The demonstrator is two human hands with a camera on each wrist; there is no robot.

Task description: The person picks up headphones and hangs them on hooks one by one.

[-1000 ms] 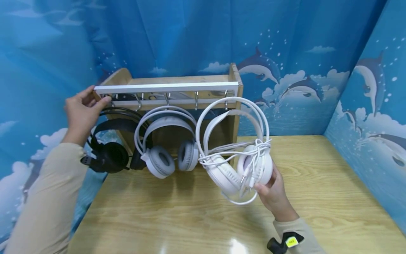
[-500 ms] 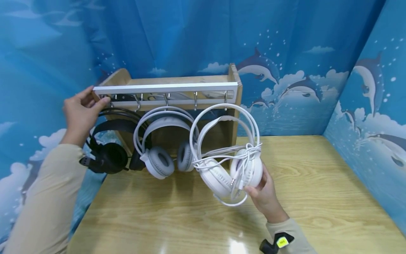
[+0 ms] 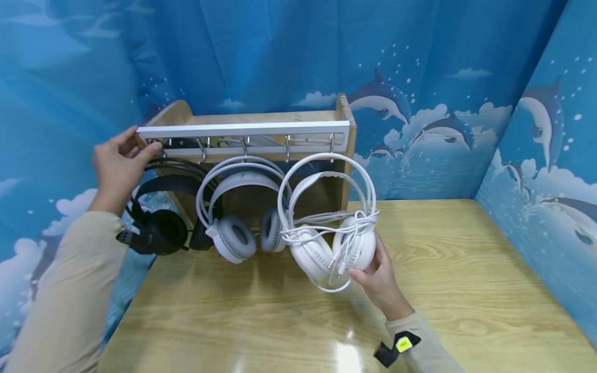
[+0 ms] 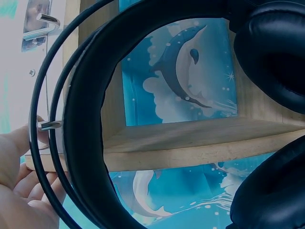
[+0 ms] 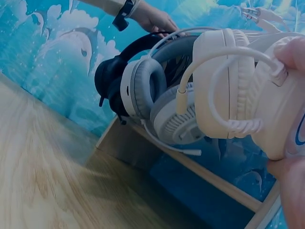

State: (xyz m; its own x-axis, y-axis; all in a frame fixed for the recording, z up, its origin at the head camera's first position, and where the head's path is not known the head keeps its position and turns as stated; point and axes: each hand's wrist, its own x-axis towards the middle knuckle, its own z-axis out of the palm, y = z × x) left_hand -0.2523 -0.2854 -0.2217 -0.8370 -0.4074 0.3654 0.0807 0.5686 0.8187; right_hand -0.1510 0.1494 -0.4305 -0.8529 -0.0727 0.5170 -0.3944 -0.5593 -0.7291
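Observation:
My right hand [image 3: 380, 280] holds white headphones [image 3: 310, 259] by the right ear cup, their white cable wound around both cups. The headband's top overlaps the rightmost hook [image 3: 332, 147]; whether they touch I cannot tell. With thumb in front and fingers behind, my left hand [image 3: 118, 168] grips the left end of a wooden rack with a white hook rail [image 3: 247, 128]. Black headphones [image 4: 83, 119] hang from the hook beside that hand. To their right hang white headphones with grey pads [image 3: 235, 238], partly overlapped by the held pair. The right wrist view shows the held ear cups [image 5: 212, 90] up close.
The rack stands at the back of a wood-grain table [image 3: 443, 269]. Blue dolphin-print curtains [image 3: 280, 57] rise behind it and along both sides. Several metal hooks [image 3: 287, 147] line the rail.
My right hand has moved left with the white headphones, and their headband has come lower, in front of the rightmost hook. My left hand keeps its grip on the rack.

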